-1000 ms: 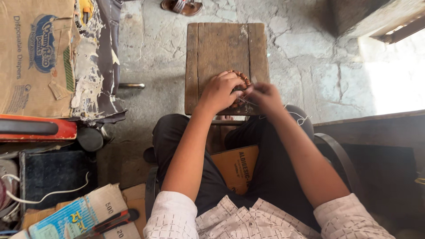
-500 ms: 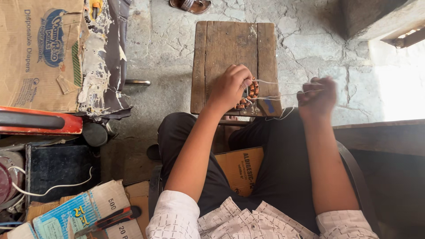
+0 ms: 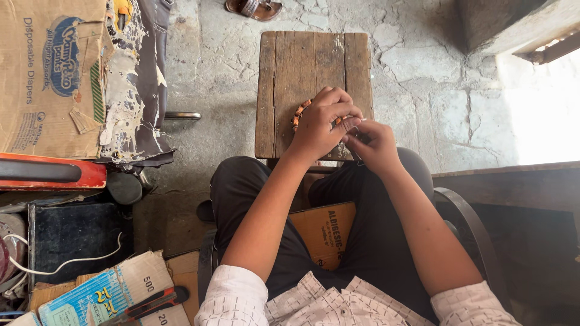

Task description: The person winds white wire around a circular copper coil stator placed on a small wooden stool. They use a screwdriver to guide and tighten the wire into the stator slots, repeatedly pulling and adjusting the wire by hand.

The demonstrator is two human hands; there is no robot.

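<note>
Orange-and-dark segmented ring (image 3: 297, 113), which looks like a small wound coil or a beaded band, lies on the worn grey-brown wooden plank stool (image 3: 290, 66) just ahead of the seated person's knees. Only its left arc shows; the rest is hidden under the left hand (image 3: 320, 124), which is cupped over it with fingers curled down, gripping it against the planks. The right hand (image 3: 374, 143) sits immediately to the right and slightly nearer the body, touching the left hand's fingertips; its fingers are drawn in narrow, pinching what seems to be a thin pale strand, though the view is too small to be sure. So the ring lies to the left of and a little beyond the right hand, with its visible arc curving away toward the stool's far-left side, and the left hand is plainly the nearer one, already on it. Both forearms converge over the stool's near edge, above the dark trousers (image 3: 362, 241) and an orange cardboard packet (image 3: 323, 232) resting between the legs.
</note>
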